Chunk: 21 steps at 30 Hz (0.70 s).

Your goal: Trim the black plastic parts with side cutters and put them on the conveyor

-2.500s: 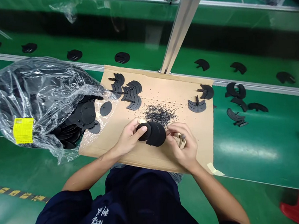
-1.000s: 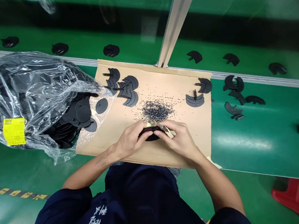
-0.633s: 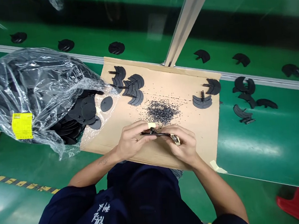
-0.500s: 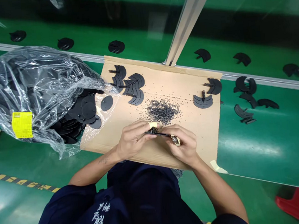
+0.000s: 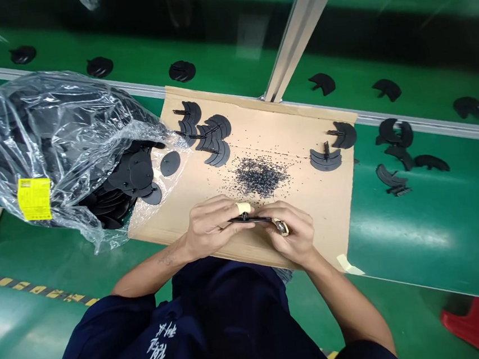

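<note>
Both hands are together over the near part of a cardboard sheet (image 5: 303,184). Fingers of my left hand (image 5: 212,224) pinch a thin black plastic piece (image 5: 249,219), seen nearly edge-on with a small raised bit on top. Pale tape wraps one left fingertip. My right hand (image 5: 293,228) is closed around a small shiny metal tool (image 5: 281,227) with pale edging, at the right end of the black piece; its exact kind is mostly hidden by the fingers. Just beyond the hands lies a pile of tiny black bits (image 5: 260,176).
A clear plastic bag (image 5: 60,123) of black discs spills out at left. Stacked curved black pieces (image 5: 217,142) lie on the cardboard's left, others (image 5: 325,159) at right. More pieces lie on the green table (image 5: 410,236) and behind the metal rail. A slanted post (image 5: 305,32) rises behind.
My left hand has shifted slightly left and down, and the black piece has turned a little flatter to view. The right hand stays nearly in place.
</note>
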Motion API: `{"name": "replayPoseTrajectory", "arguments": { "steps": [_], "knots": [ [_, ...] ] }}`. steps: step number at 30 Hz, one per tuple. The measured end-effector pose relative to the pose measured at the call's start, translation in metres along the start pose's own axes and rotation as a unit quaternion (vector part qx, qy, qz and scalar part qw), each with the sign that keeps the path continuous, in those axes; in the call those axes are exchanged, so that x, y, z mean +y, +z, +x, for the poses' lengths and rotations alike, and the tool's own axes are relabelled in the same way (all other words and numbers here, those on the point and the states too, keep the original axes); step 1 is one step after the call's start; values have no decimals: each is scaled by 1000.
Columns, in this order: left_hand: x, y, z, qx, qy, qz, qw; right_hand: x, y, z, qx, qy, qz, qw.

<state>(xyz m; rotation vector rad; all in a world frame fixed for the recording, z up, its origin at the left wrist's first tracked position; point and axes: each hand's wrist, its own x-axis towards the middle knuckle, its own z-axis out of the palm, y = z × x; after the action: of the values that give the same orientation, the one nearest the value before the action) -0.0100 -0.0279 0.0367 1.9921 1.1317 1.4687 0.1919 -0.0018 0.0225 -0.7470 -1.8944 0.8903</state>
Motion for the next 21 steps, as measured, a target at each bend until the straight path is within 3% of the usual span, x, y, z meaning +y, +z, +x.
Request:
{"name": "replayPoseTrajectory", "arguments": {
  "steps": [5,9,12,15,18,21],
  "knots": [
    [-1,2,-1,-33,-39,-50,997,-2,3,1,33,32,45,998],
    [-2,0,-4,-19,-134,-93,986,-2,-7,5,-5,75,29,997],
    [-6,-5,-3,-12,-137,-73,988,2,-21,11,-29,89,-41,995],
    [-10,-9,1,-41,-96,-52,993,7,-30,17,-71,36,-139,987],
    [-13,-7,4,-63,-94,-37,993,12,-31,21,-125,-27,-228,965],
    [-14,-1,5,-73,-95,-29,992,15,-29,24,-161,-46,-273,947]
  ]
}}
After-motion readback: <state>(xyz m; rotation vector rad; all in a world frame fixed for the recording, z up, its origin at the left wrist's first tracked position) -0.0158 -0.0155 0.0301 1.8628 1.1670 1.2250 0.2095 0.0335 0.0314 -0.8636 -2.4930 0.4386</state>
